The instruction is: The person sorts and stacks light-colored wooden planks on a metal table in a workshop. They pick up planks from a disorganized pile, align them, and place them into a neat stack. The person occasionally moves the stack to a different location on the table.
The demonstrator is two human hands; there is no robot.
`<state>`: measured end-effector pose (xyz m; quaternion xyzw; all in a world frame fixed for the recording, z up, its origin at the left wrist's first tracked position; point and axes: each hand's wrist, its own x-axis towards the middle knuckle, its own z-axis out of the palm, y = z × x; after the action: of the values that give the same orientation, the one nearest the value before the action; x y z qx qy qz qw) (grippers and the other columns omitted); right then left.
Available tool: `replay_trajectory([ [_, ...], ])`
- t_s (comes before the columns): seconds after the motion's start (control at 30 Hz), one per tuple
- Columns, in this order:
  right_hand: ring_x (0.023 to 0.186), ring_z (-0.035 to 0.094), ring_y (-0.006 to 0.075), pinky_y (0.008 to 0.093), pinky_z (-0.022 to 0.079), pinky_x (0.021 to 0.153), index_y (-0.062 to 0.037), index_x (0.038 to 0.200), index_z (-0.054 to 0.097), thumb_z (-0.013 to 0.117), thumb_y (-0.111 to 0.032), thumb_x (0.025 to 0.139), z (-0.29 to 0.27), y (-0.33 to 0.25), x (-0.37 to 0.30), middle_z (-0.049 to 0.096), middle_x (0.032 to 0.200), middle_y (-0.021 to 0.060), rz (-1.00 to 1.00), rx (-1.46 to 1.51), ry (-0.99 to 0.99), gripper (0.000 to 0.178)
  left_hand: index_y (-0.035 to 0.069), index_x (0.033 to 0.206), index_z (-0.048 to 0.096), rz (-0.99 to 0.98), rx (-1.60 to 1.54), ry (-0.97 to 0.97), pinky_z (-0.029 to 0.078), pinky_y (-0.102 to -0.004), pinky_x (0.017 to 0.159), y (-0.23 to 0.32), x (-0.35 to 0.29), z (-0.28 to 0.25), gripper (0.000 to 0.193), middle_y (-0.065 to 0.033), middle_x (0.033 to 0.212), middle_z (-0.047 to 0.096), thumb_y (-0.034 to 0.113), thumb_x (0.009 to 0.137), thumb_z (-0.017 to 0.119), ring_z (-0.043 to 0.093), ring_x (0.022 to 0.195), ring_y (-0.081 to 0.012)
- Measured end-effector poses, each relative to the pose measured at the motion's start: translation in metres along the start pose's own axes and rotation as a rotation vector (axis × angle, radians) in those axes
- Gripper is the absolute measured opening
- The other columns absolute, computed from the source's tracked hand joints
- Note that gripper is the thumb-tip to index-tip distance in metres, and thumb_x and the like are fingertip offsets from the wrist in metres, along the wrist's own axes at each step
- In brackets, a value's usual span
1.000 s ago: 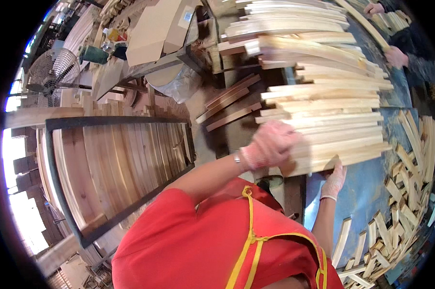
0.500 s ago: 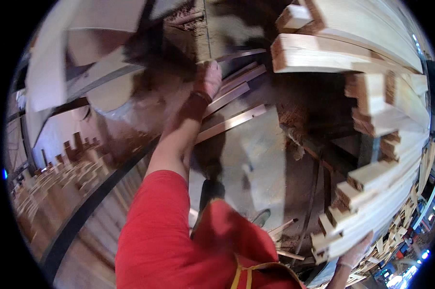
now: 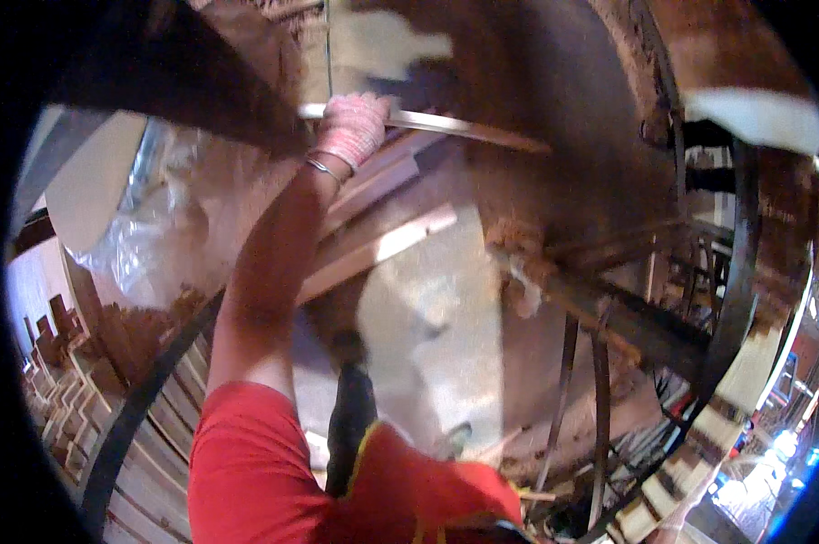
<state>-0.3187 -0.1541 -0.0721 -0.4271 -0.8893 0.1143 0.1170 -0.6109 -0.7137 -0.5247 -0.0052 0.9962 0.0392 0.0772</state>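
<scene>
My left hand (image 3: pixel 350 131), in a pink-and-white knit glove with a band at the wrist, is closed around a long thin wood strip (image 3: pixel 427 121). The strip reaches out to the right of the fist, and a short pale end shows on its left. Beneath my hand and forearm lie several more wood strips (image 3: pixel 382 186), side by side at a slant. Low at the right edge a blurred pinkish shape (image 3: pixel 687 515) beside the wood ends appears to be my right hand; its fingers cannot be made out.
A dark beam (image 3: pixel 178 77) crosses the upper left, above clear plastic sheeting (image 3: pixel 146 240). Stacked boards (image 3: pixel 74 390) stand at the left behind a dark curved bar (image 3: pixel 146 399). Wood pieces (image 3: pixel 677 480) line the lower right, near a dark metal frame (image 3: pixel 745 245). Sawdust (image 3: pixel 518 245) clings to a rail.
The view has swung, and the big pale plank stack on the right has mostly left it. My left hand now shows clearly with a strip in its grip. My right hand has sunk toward the edge.
</scene>
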Motion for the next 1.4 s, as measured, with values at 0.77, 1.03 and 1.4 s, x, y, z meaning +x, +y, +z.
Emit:
replay_trajectory([
  [0.77, 0.141, 0.053, 0.0316, 0.0432, 0.045, 0.120, 0.0003, 0.163, 0.039, 0.039, -0.045, 0.116, -0.009, 0.044, 0.006, 0.051, 0.157, 0.0197, -0.001, 0.254, 0.046, 0.065, 0.014, 0.155, 0.052, -0.316, -0.245, -0.091, 0.050, -0.0545, 0.112, 0.015, -0.315, 0.259, 0.073, -0.0188, 0.157, 0.053, 0.026, 0.089, 0.081, 0.056, 0.137, -0.0436],
  [1.03, 0.140, 0.053, 0.0322, 0.0437, 0.046, 0.119, -0.0005, 0.162, 0.040, 0.041, -0.045, 0.115, -0.044, 0.046, -0.007, 0.052, 0.156, 0.0195, 0.020, 0.321, 0.037, 0.064, 0.012, 0.151, 0.053, -0.442, -0.358, -0.046, 0.056, -0.0531, 0.090, 0.095, -0.332, 0.251, 0.073, -0.0152, 0.123, 0.069, 0.018, 0.082, 0.078, 0.070, 0.109, -0.0389],
  [1.4, 0.139, 0.055, 0.0330, 0.0445, 0.047, 0.118, -0.0016, 0.161, 0.041, 0.044, -0.045, 0.114, -0.058, 0.058, -0.038, 0.055, 0.153, 0.0193, 0.065, 0.311, 0.062, 0.064, 0.006, 0.124, 0.059, -0.369, -0.585, -0.012, 0.050, -0.0589, 0.101, 0.112, -0.336, 0.224, 0.076, -0.0185, 0.122, 0.061, 0.023, 0.061, 0.097, 0.059, 0.123, -0.0438],
])
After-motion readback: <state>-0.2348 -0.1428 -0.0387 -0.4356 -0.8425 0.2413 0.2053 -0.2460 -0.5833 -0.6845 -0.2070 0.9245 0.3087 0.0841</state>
